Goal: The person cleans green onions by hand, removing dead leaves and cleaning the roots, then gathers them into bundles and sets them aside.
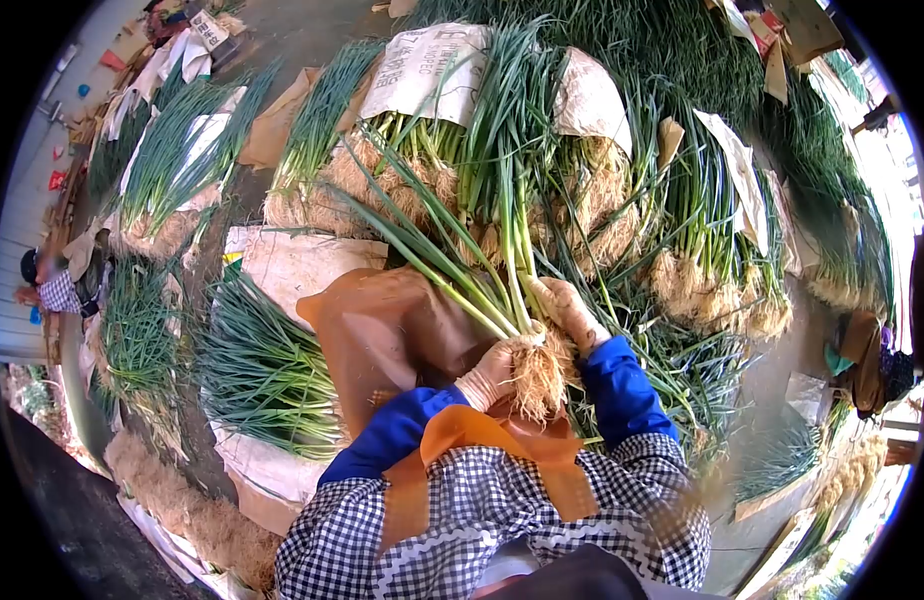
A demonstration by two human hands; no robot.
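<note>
A small bunch of green onions (515, 270) stands over my lap, leaves pointing up and away, with pale stringy roots (540, 380) hanging down. My left hand (490, 376) is closed round the lower stems, just above the roots. On the right side of the same bunch, my right hand (570, 312) has its fingers bent against the stems. Both hands look pale and dirt-marked, below blue sleeves. Under the bunch lies a brown apron (382, 335) across my lap.
Trimmed green onions (267, 370) lie on sacking at the left. Rooted bundles (697, 230) stand ahead and right, some under white sacks (427, 75). A person (67, 285) sits at the far left. A brown-clad figure's part (860, 360) shows at the right.
</note>
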